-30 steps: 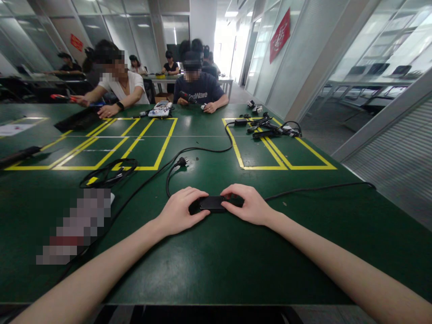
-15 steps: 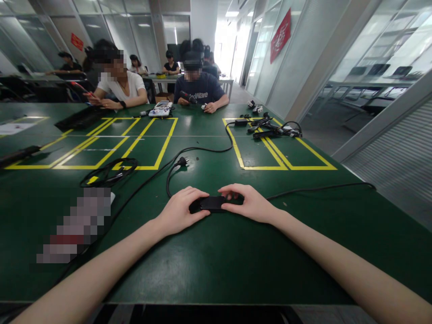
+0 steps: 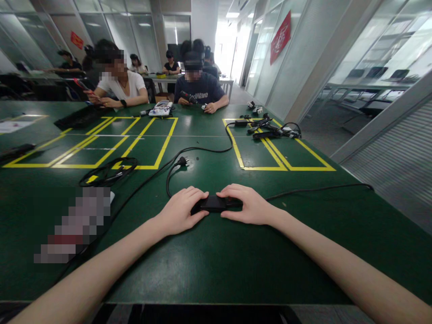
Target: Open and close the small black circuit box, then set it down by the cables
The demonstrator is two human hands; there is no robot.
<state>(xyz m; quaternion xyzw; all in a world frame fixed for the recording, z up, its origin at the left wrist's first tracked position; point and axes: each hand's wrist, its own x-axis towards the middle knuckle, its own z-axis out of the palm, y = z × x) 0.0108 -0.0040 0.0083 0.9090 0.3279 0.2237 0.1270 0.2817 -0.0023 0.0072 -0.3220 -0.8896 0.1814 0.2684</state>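
Left hand (image 3: 180,210) fingers (image 3: 195,195) together, curled over left end of black power adapter (image 3: 215,203). Right hand (image 3: 249,208) fingers together, clamped on adapter's right end, thumb under near edge. Adapter lies flat on green table (image 3: 216,270), lower centre of frame, between both hands. Thin cable (image 3: 320,187) runs right from adapter. Plug (image 3: 182,161) just above left hand, cord looping back. Coiled cable (image 3: 108,172) at centre left. Yellow tape box (image 3: 243,167) upper right, holds pile of adapters (image 3: 270,128). Two seated people at top, hands on table.
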